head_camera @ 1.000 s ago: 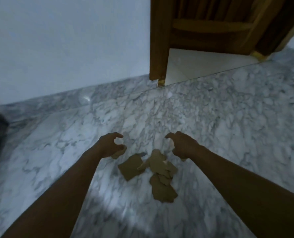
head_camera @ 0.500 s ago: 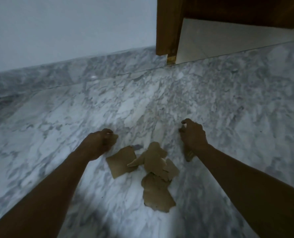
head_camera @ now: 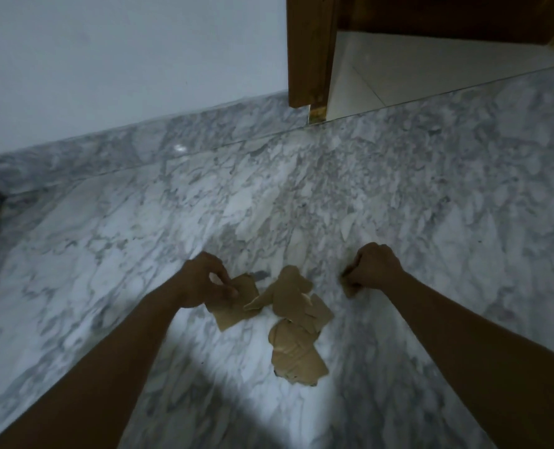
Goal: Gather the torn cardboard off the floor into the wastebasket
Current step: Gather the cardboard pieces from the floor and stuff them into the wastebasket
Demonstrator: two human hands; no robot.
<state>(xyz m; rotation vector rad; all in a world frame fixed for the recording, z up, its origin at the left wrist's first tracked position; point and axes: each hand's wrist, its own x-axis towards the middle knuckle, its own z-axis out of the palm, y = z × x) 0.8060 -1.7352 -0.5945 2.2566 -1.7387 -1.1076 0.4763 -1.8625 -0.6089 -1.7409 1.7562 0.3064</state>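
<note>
Pinching far corner of square cardboard piece (head_camera: 233, 307) with left hand (head_camera: 204, 280), piece lying on marble floor (head_camera: 431, 205). Clamping small scrap (head_camera: 350, 289) in curled right hand (head_camera: 375, 268). Between hands: overlapping torn cardboard heap (head_camera: 296, 319), touching square piece.

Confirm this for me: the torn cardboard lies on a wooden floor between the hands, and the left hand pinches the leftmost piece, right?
Not wooden: the head view shows a grey-veined marble floor. The rest stands: the torn cardboard lies between the left hand and right hand, and the left hand pinches the leftmost piece.
</note>
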